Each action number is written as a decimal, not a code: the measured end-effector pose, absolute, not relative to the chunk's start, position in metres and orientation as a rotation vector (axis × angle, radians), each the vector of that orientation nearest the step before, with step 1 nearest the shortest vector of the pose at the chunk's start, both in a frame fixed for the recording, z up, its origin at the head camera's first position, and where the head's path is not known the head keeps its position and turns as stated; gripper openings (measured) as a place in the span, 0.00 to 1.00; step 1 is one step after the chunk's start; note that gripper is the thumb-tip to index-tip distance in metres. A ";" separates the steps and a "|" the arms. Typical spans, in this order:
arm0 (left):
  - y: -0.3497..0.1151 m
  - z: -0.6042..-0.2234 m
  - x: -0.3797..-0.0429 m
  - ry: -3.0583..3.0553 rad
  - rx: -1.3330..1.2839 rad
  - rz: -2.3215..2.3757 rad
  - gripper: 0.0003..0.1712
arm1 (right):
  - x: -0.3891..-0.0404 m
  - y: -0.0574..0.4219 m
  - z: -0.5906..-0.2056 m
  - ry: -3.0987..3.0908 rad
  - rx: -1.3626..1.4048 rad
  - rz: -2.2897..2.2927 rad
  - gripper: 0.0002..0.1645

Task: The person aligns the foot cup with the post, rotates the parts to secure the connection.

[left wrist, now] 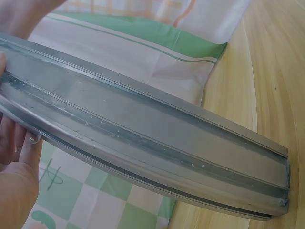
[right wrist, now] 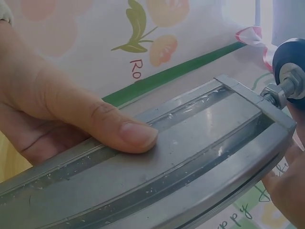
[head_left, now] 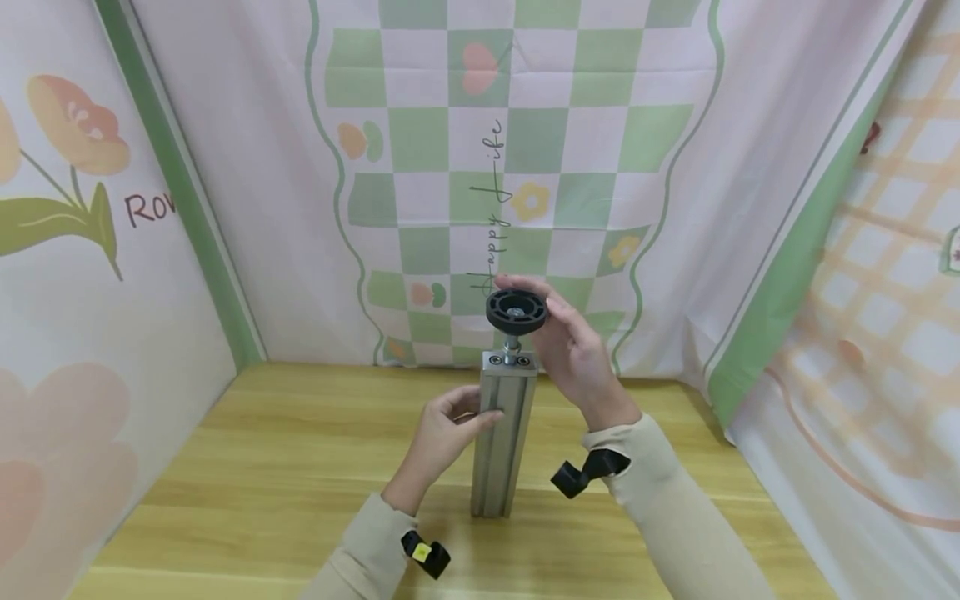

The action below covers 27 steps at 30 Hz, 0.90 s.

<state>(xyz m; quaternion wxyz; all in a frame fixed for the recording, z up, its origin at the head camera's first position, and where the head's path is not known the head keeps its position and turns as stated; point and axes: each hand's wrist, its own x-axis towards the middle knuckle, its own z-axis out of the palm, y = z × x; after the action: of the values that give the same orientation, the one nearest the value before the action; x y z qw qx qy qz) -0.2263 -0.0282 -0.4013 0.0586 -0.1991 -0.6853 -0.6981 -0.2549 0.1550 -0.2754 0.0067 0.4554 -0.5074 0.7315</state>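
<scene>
An upright aluminium profile [head_left: 504,442] stands on the wooden table, with lengthwise grooves and small flecks in them. From its end plate a threaded bolt with nuts [right wrist: 279,93] carries a round black levelling foot [head_left: 517,312]. My left hand [head_left: 450,425] grips the profile at its upper half, the thumb [right wrist: 136,136] lying across one face and the fingers going behind. My right hand [head_left: 573,346] is at the foot's right and far side, its fingers fairly straight against the black rim. Part of that hand's contact is hidden by the foot.
The wooden table [head_left: 225,467] runs to patterned cloth [head_left: 420,200] hung behind and at both sides. Black straps with mounts [head_left: 592,472] sit on both wrists over beige sleeves [head_left: 675,500].
</scene>
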 end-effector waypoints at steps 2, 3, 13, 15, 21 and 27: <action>-0.028 -0.402 -0.226 -2.077 -0.607 -2.116 0.19 | -0.254 0.155 -0.275 -1.601 1.401 2.267 0.27; -0.028 -0.402 -0.226 -2.077 -0.608 -2.116 0.18 | -0.253 0.156 -0.275 -1.605 1.390 2.253 0.27; -0.028 -0.403 -0.226 -2.073 -0.614 -2.111 0.19 | -0.239 0.155 -0.278 -1.617 1.080 2.179 0.13; -0.028 -0.403 -0.226 -2.066 -0.616 -2.115 0.19 | -0.235 0.154 -0.277 -1.662 1.003 2.125 0.10; -0.028 -0.402 -0.225 -2.058 -0.609 -2.125 0.19 | -0.224 0.149 -0.274 -1.749 0.890 1.953 0.09; -0.028 -0.403 -0.225 -2.067 -0.604 -2.117 0.19 | -0.203 0.138 -0.260 -1.836 0.773 1.499 0.11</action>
<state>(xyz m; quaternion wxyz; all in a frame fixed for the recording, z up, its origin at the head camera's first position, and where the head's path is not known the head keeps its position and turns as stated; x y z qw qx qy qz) -0.2253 -0.0282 -0.4025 0.0608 -0.1997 -0.6833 -0.6997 -0.2030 0.1381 -0.2598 0.3189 0.2939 -0.6980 0.5699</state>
